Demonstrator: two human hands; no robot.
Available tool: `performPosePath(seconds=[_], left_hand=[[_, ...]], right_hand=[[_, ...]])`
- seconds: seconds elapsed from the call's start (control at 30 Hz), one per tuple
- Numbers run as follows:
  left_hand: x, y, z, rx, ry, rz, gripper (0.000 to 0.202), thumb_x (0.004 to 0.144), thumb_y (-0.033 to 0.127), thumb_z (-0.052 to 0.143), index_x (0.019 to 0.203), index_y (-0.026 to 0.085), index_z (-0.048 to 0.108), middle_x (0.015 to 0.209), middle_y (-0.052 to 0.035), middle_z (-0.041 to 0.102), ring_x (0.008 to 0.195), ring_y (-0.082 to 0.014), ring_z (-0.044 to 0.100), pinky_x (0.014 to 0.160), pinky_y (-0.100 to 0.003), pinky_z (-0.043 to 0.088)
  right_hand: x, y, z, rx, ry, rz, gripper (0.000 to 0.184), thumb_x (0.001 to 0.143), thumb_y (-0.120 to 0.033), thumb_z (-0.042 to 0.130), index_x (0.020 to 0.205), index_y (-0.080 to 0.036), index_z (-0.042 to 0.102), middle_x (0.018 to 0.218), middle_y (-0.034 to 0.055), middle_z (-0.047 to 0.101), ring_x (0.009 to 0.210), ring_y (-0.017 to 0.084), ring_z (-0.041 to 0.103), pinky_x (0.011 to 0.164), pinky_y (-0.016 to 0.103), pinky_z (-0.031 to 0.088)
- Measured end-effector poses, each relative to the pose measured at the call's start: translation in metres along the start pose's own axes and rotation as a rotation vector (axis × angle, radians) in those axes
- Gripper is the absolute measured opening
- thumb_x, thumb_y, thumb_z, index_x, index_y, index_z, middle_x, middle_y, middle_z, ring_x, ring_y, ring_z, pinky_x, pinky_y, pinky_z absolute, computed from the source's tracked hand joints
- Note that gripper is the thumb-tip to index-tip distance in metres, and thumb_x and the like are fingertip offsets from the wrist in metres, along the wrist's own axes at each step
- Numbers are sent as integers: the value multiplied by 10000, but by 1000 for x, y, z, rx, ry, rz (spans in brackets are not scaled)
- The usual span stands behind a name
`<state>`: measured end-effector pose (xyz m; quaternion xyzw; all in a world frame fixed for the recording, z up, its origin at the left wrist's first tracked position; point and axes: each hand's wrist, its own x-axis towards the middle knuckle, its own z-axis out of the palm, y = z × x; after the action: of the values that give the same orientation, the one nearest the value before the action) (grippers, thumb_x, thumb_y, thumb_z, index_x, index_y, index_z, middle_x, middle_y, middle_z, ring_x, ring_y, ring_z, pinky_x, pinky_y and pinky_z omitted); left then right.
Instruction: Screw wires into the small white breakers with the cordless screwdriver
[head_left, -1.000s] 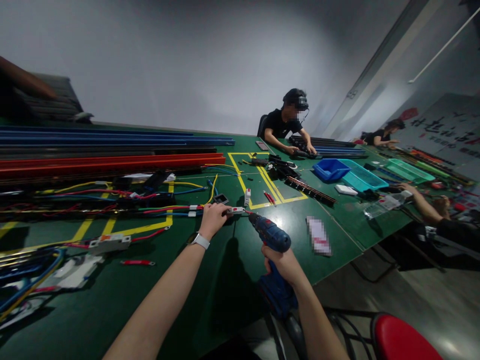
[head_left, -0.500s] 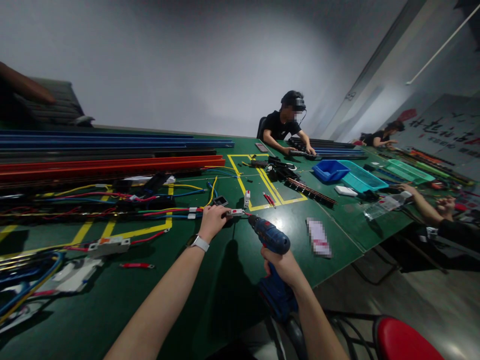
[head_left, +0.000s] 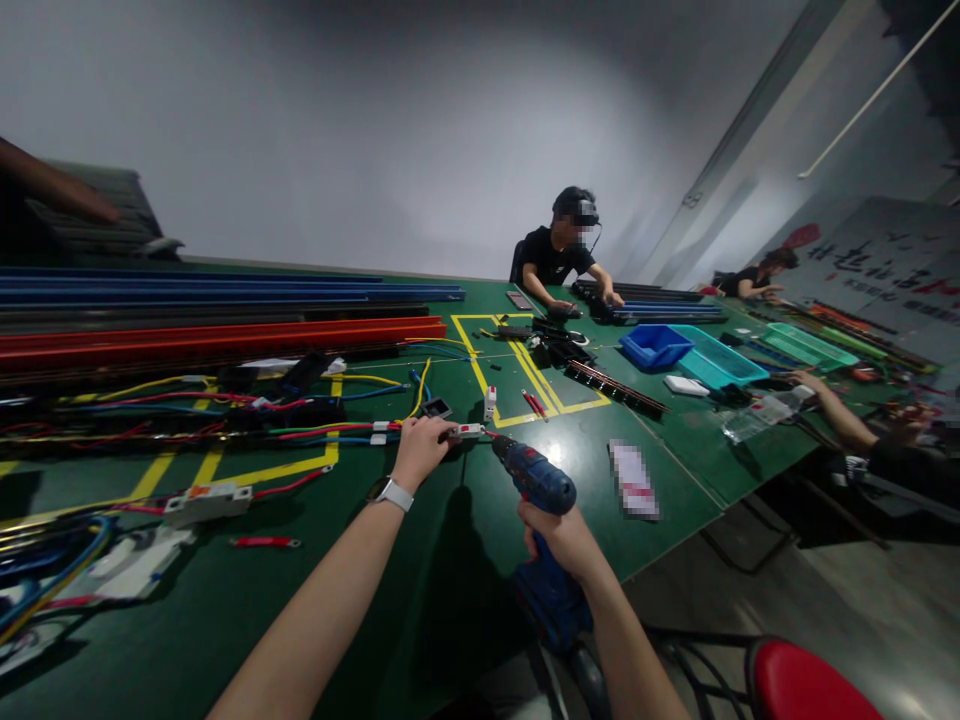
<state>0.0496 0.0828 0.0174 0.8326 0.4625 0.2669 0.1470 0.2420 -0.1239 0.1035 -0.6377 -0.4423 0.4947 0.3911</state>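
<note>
My left hand [head_left: 421,446] is closed on a small white and red breaker [head_left: 470,431] that rests on the green table [head_left: 315,560]. A white watch [head_left: 391,492] sits on that wrist. My right hand [head_left: 564,535] grips the handle of a blue cordless drill [head_left: 541,510]. The drill's tip points at the right end of the breaker and looks to be touching it. Red, blue and yellow wires [head_left: 330,428] run left from the breaker.
Long red [head_left: 225,338] and blue rails [head_left: 225,290] lie at the back left. Another breaker [head_left: 207,501] and loose wires lie near left. Blue [head_left: 654,345] and teal bins [head_left: 716,362] stand right. Three other people work at the tables. A red stool [head_left: 810,685] is at lower right.
Both hands hold the same pose on the breaker and the drill. Only the view has shifted slightly to the left.
</note>
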Motion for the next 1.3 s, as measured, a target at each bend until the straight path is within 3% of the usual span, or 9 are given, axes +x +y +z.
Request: performPosePath(seconds=[1.3], left_hand=[[0, 0, 2, -6, 21, 22, 246, 844, 382, 591, 1051, 329, 712, 1069, -25, 713, 969, -238, 580, 921, -414, 302]], right_hand=[[-3, -6, 2, 32, 17, -9, 150, 777, -300, 582, 834, -193, 492, 472, -66, 491, 384, 136, 527, 416, 238, 385]])
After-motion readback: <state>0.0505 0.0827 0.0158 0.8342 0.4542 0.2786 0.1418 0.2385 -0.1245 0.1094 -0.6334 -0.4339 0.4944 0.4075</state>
